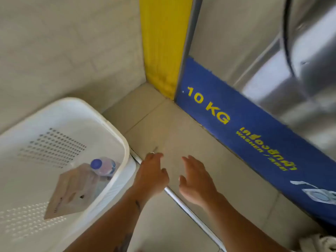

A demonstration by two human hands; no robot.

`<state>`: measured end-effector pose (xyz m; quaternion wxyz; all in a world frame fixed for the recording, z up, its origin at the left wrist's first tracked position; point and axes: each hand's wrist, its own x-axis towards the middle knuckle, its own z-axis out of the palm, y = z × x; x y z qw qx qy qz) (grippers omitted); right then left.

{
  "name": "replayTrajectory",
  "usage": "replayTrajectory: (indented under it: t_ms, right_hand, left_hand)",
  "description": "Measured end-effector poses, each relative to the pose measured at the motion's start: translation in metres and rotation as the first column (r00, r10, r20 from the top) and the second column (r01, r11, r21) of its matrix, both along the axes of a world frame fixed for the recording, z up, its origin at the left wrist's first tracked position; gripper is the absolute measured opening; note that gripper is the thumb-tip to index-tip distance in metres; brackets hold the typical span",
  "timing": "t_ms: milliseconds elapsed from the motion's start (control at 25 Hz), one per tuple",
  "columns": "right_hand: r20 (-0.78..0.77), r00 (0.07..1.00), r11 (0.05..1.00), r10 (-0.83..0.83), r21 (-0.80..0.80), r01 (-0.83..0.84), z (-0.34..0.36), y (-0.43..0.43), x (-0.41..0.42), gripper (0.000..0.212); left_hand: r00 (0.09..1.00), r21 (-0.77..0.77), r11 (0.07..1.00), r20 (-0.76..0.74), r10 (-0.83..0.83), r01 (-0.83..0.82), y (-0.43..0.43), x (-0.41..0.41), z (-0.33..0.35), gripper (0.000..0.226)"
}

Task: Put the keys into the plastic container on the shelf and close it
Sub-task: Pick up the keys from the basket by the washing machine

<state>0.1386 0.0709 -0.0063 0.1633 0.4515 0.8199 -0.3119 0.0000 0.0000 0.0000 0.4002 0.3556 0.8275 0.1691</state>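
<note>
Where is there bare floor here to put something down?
The tiled floor is bare between the white basket, the yellow strip and the blue washer panel, ahead of both hands. The basket is crowded at its near end with a bottle and a cardboard box. A metal bar crosses lower down.

Keys (154,149) — only a thin grey metal sliver and a small pale ring show, blurred, at the fingertips of the left hand (151,175), above the tiled floor. Grip not resolvable; number of keys not resolvable.

White plastic container (116,135) — rounded-rectangular tub with a thick rolled rim and rows of small perforations in its walls. It sits upright at the lower left with its top open. Its right rim is just beside the keys, not touching them. What it rests on cannot be told.
</note>
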Motion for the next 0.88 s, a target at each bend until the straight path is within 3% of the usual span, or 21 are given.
replayTrajectory:
  t_ms: [160,280,400,560,720,880]
  right_hand:
    - [0.003,1.0,0.987,0.024,0.158,-0.025,-0.076,0.021,-0.016,0.067]
    - [0.02,0.999,0.958,0.05,0.282,-0.054,-0.117,0.016,-0.012,0.069]
    - [0.01,0.999,0.93,0.042,0.366,-0.043,-0.135,0.012,-0.01,0.073]
    - [-0.005,0.999,0.918,0.035,0.394,-0.03,-0.144,0.01,-0.01,0.076]
    - [0.043,0.997,0.935,0.07,0.345,-0.081,-0.139,0.013,-0.007,0.077]
    - [0.149,0.969,0.967,0.197,0.13,-0.217,-0.102,0.038,-0.004,0.079]
  left_hand:
    - [0.959,0.03,0.999,-0.281,-0.027,0.037,0.017,-0.01,-0.072,0.064]
    - [0.899,0.052,0.989,-0.425,-0.103,0.138,0.01,-0.012,-0.108,0.052]
    - [0.875,0.152,0.977,-0.48,-0.058,0.148,0.008,-0.02,-0.127,0.038]
    - [0.817,0.127,0.957,-0.557,-0.15,0.262,0.013,-0.027,-0.136,0.036]
    - [0.863,0.125,0.954,-0.469,-0.186,0.273,0.018,-0.025,-0.118,0.044]
    - [0.955,0.19,0.97,-0.282,-0.097,0.155,0.009,-0.009,-0.074,0.06]
